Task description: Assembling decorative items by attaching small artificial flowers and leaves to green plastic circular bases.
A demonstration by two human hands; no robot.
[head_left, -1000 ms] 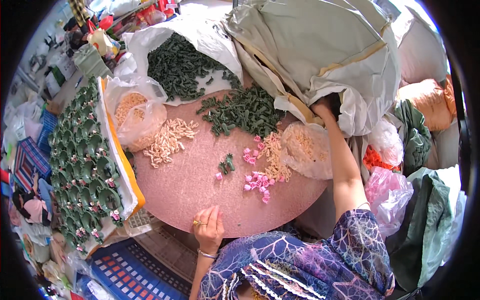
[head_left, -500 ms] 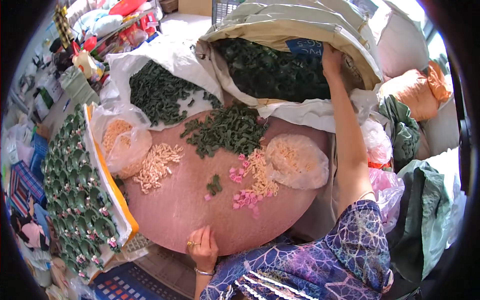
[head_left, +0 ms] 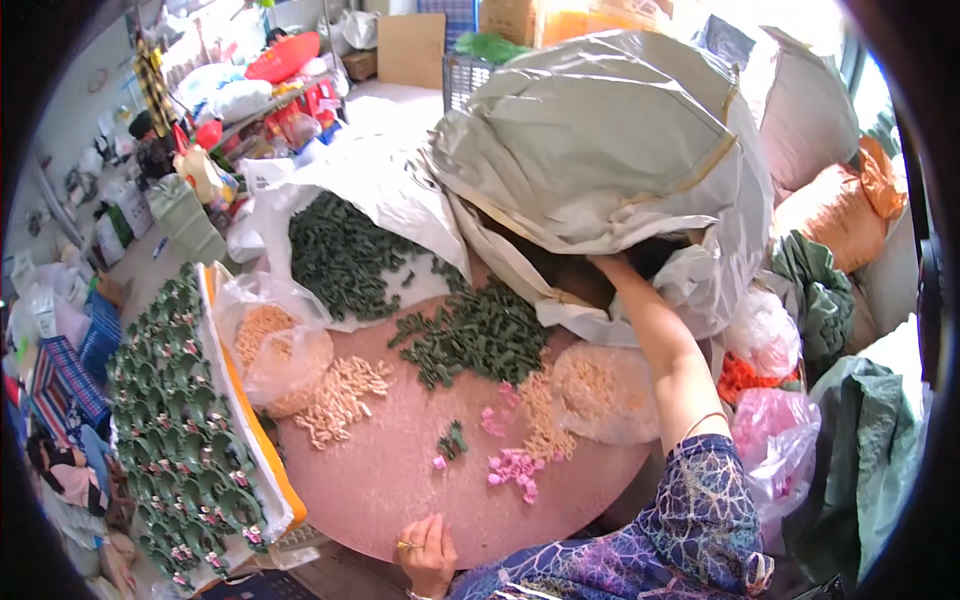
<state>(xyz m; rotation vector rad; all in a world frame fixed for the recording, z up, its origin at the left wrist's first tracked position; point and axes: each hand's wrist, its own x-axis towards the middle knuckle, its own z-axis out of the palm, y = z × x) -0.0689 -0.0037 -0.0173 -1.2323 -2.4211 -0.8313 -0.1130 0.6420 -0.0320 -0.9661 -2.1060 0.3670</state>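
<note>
The big pale sack (head_left: 600, 130) at the far right, no longer held open, sags over the right hand (head_left: 608, 268), whose grip I cannot tell, so the reaching inside goes unseen, while the left hand (head_left: 428, 552), fingers loosely together, rests on the near edge of the table (head_left: 365, 500).

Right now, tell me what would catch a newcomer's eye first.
Probably the bulky pale sack at the table's far right, with the right forearm running into its mouth. Next, likely the orange-edged board crowded with green rings at left, then the bright pink pieces on the round tabletop.
</note>
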